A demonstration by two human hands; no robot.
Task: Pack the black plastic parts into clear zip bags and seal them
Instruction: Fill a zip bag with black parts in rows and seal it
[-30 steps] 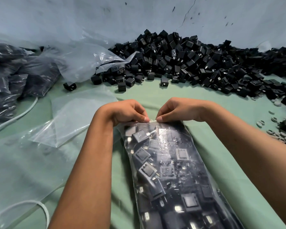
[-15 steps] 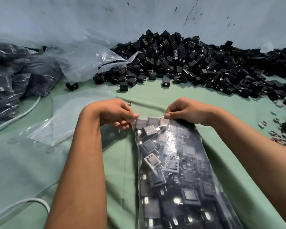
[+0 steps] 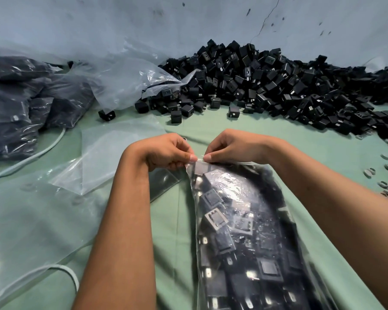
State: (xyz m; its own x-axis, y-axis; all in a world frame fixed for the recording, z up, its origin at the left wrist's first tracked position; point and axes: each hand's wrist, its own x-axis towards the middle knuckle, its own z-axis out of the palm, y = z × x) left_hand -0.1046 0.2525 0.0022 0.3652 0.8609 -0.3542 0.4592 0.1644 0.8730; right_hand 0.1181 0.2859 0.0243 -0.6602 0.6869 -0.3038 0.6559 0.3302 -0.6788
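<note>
Filled zip bag [image 3: 244, 231]: no print or label that can be read on the clear film.
Black parts inside the bag: no legible marks; only glare and blur.
Pile of black parts [image 3: 267, 86]: no readable numbers or brand; too small to tell.
Packed bags at left [image 3: 16, 108]: no text visible.
Empty clear bags [image 3: 112, 153]: no lettering.
Wall [image 3: 121, 19]: only stains and a crack, no sign.
Green counter [image 3: 233, 126]: no writing.

Parts pile [image 3: 267, 86] behind — bare cloth [image 3: 244, 130] between
</note>
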